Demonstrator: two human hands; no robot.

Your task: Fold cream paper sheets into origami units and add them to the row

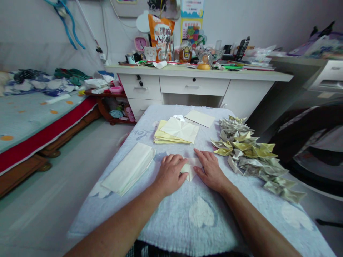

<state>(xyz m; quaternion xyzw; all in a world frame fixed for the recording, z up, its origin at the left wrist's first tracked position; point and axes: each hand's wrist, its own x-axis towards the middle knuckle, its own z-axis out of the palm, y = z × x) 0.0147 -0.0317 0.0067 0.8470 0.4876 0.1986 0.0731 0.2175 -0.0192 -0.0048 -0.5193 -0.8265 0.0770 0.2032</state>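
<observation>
A small cream sheet of paper, partly folded, lies on the cloth-covered table between my two hands. My left hand holds its left side, with the fingers bent and the thumb on the paper. At the right side, my right hand holds it with the index finger at the top edge and the thumb lower down. The fingers cover much of the sheet. Beyond the hands is a stack of yellow and white paper, its top sheet creased. A pile of long folded white paper lies to the left.
Several folded paper pieces, silvery and yellow, are heaped along the table's right side. A flat cream card lies at the back. Behind stands a white desk with clutter on top. A bed is at left, a washing machine at right.
</observation>
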